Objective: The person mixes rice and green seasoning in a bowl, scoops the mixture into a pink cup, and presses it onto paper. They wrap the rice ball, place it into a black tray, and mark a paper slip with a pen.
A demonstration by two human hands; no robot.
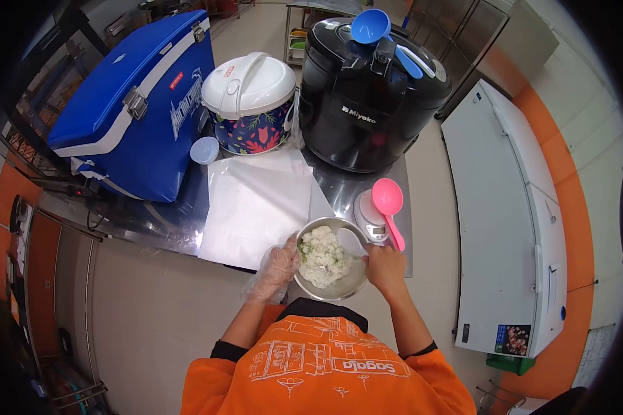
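Note:
A steel mixing bowl [354, 280] sits at the table's front edge, close to my body. White rice with green flecks [321, 261] fills its left part. My left hand [277, 268], in a clear plastic glove, is closed on the bowl's left rim. My right hand [385, 267], without a glove, grips a whitish rice paddle [352, 242] over the bowl's right side; its handle is mostly hidden by the fingers. Just beyond that hand, a pink ladle-like scoop [387, 197] lies on a small white kitchen scale [372, 220].
White paper sheets [253, 200] cover the table's left part. Behind stand a blue cooler box [145, 104], a floral rice container [253, 121] and a black Miyako cooker [367, 111] with a blue scoop [370, 26] on top. A white chest freezer [495, 221] stands right.

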